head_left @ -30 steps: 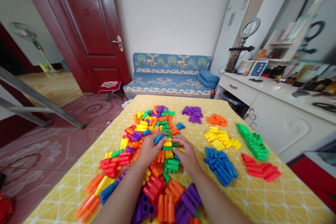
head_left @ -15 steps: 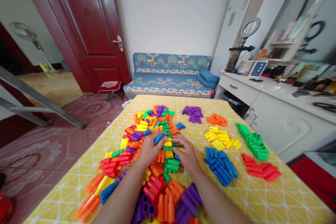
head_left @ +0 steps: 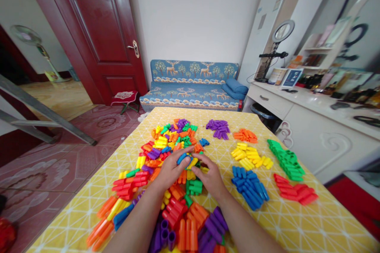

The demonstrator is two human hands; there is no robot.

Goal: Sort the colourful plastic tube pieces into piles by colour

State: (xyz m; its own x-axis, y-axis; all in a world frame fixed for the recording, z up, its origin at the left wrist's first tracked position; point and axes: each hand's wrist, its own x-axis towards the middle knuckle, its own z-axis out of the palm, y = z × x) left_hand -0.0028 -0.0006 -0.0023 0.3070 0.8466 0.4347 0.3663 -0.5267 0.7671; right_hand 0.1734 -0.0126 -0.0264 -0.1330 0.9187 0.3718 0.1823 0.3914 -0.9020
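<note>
My left hand (head_left: pixel 173 168) is closed around a blue bullet-shaped plastic block (head_left: pixel 182 158), above a mixed heap. Close on its right, my right hand (head_left: pixel 211 174) has its thumb and fingers bent around a yellow plastic block (head_left: pixel 193 163). The two blocks are near each other, and fingers partly hide where they meet. Under and around both hands lie mixed blocks, among them green blocks (head_left: pixel 194 187), red blocks (head_left: pixel 174 212) and orange blocks (head_left: pixel 187 234).
Sorted by colour on the yellow tablecloth (head_left: pixel 237 225) are purple blocks (head_left: pixel 218 128), orange blocks (head_left: pixel 245 135), yellow blocks (head_left: pixel 251 155), blue blocks (head_left: pixel 250 187), green blocks (head_left: pixel 285 160) and red blocks (head_left: pixel 295 189). A blue patterned sofa (head_left: pixel 190 89) stands beyond the table.
My hands have come closer together. The blue block has moved slightly right, towards the yellow one. A green block seen between the hands earlier is now out of sight.
</note>
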